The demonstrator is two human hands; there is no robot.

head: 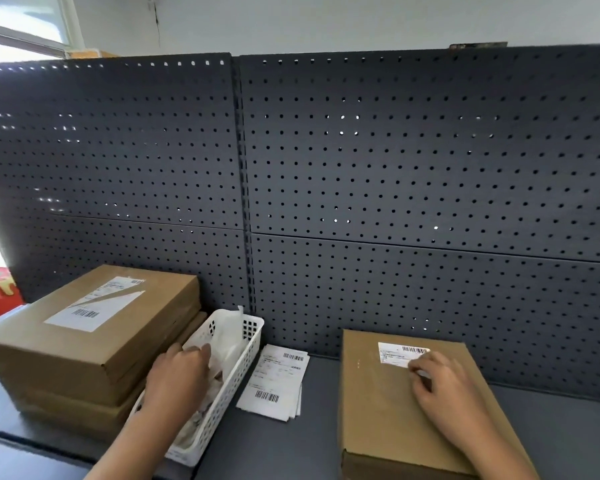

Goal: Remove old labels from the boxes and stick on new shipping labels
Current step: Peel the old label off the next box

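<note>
While the person faced the dark pegboard [395,168] that backed the grey counter [284,445], the task stood at its peeling step. A stack of boxes [84,362] lay at the left of the counter against the pegboard, its top box bearing a full printed label [94,303] not yet dealt with; a single box [388,410] lay flat at the right, well apart from the stack. Between them stood a white basket [243,368], just beside the stack, holding crumpled paper scraps [231,330], and next to it on the counter lay a small pile of new labels [274,379], untouched. The left hand [177,375] reached into the basket with fingers bent down over the scraps; whether its grip held anything could not be told. The right hand [440,382] rested on the single box, its grip closed to a pinch at the lower right edge of the old label [395,353], a narrow strip near the box's far edge, seemingly the remainder of a larger sheet. The next move probably called for a slow, low-angle pull, with the box steadied, so the strip came away without tearing the cardboard, before a new label was pressed onto the bared face.
</note>
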